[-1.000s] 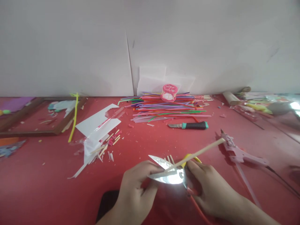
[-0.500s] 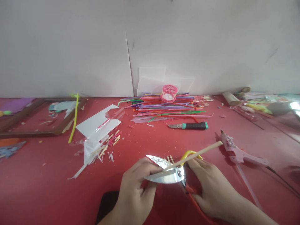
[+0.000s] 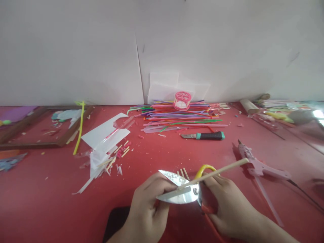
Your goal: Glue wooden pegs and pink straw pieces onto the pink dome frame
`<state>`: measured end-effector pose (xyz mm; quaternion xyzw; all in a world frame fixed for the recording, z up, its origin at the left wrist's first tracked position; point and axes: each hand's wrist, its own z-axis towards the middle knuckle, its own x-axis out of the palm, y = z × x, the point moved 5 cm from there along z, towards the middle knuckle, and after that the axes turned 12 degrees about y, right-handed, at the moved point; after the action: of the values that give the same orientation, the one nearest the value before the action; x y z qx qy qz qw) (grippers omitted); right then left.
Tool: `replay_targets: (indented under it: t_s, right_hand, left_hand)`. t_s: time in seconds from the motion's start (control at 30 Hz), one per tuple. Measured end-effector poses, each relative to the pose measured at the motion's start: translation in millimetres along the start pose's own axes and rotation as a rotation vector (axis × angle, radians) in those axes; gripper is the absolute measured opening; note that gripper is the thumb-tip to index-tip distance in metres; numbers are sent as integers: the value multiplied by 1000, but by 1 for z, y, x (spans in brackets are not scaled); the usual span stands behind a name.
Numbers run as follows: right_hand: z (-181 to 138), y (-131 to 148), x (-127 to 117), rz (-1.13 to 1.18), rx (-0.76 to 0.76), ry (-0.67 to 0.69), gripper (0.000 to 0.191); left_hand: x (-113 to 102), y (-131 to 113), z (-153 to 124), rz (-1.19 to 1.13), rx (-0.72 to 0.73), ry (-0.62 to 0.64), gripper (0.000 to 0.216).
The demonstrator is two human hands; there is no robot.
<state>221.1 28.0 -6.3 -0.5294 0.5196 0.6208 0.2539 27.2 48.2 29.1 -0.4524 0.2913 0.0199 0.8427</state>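
Near the front of the red table, my left hand (image 3: 149, 200) is closed with its thumb and fingers pinching one end of a thin wooden stick (image 3: 227, 167). The stick slants up to the right, passing between the parted blades of the scissors (image 3: 181, 197) and over their handle. My right hand (image 3: 233, 204) is wrapped around the scissors' yellow and red handles. The blade tips reach close to my left fingers. Several short cut sticks (image 3: 186, 173) lie just behind the blades.
A utility knife (image 3: 210, 135) lies behind my hands, before a pile of colourful pipe cleaners (image 3: 182, 116) with a small pink drum-shaped piece (image 3: 182, 100). A pink glue gun (image 3: 263, 168) rests at right. White card (image 3: 101, 131), scraps and a brown frame (image 3: 35, 145) are at left.
The stick's free end has shifted right and slightly down. The scissors have moved a little toward me and to the right, with their blades still apart around the stick.
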Motion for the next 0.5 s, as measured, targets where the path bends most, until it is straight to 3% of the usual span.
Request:
replay_targets:
  t_s: [0.23,0.5]
  right_hand:
    - [3,-4,3,17,37,57,19]
    - [2,3,-2,-35,-5,-58,16]
  left_hand:
    - [0,1,2,-19,-12,-40,23]
    - [-2,3,1,-9,-39,-67,23]
